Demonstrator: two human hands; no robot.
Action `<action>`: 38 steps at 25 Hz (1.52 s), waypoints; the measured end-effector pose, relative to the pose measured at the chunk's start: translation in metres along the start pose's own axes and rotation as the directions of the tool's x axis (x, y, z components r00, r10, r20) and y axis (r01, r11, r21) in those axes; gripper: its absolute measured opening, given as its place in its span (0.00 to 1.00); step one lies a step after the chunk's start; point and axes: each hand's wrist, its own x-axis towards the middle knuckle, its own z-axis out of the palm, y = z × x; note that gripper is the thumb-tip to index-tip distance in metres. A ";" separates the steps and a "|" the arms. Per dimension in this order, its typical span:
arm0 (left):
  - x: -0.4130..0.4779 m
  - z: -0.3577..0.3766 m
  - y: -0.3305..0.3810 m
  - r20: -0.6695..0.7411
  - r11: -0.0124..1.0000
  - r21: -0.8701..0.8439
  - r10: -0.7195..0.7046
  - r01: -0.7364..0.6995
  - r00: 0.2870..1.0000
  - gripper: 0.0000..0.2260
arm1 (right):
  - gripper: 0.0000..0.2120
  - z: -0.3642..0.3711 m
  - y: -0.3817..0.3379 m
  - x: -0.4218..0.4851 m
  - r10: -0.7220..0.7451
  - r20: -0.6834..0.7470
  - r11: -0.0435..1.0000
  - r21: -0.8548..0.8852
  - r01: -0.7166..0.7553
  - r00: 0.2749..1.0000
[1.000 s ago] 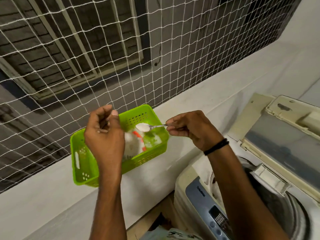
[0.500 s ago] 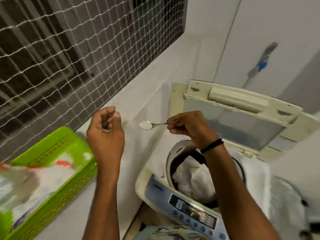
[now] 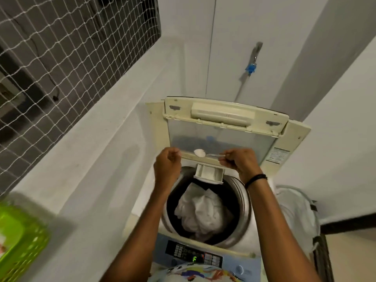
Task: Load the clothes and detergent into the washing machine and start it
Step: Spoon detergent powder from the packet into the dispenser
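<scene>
One top-loading washing machine [image 3: 247,210] fills the middle of the view, its lid [image 3: 221,137] standing raised at the back. White clothes [image 3: 201,212] already lie bundled in the drum, so loading looks done and the detergent step is in hand. A green basket [image 3: 22,241] sits on the ledge well off to the left. On the near edge the control panel [image 3: 193,254] shows a lit green figure. At the rear of the drum opening a small detergent drawer [image 3: 209,173] stands pulled out. The left grip [image 3: 167,165] is clenched, nothing visible in it. The right grip [image 3: 240,161] pinches the handle of a spoon [image 3: 211,155], held level above the drawer, heaped with white detergent powder [image 3: 199,152]. Next, I judge, the spoon must drop lower and tip over the drawer without spilling into the drum.
</scene>
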 end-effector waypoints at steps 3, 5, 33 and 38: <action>0.008 0.050 -0.027 0.169 0.986 0.091 -0.157 0.143 0.973 0.08 | 0.06 -0.018 0.035 0.044 0.087 -0.099 0.996 -0.023 -0.090 0.991; 0.010 0.073 -0.039 0.249 0.971 0.145 -0.219 0.188 0.943 0.08 | 0.10 -0.024 0.061 0.068 0.085 -0.160 0.963 -0.242 -0.123 0.983; 0.017 0.067 -0.051 0.115 0.932 -0.006 -0.360 0.363 0.926 0.13 | 0.08 0.008 0.110 0.057 -0.007 -0.142 1.000 -0.008 0.006 0.990; 0.015 -0.014 -0.018 -0.079 0.932 -0.325 -0.195 0.160 0.978 0.09 | 0.08 0.045 0.066 0.016 0.008 0.051 0.986 0.164 -0.017 0.999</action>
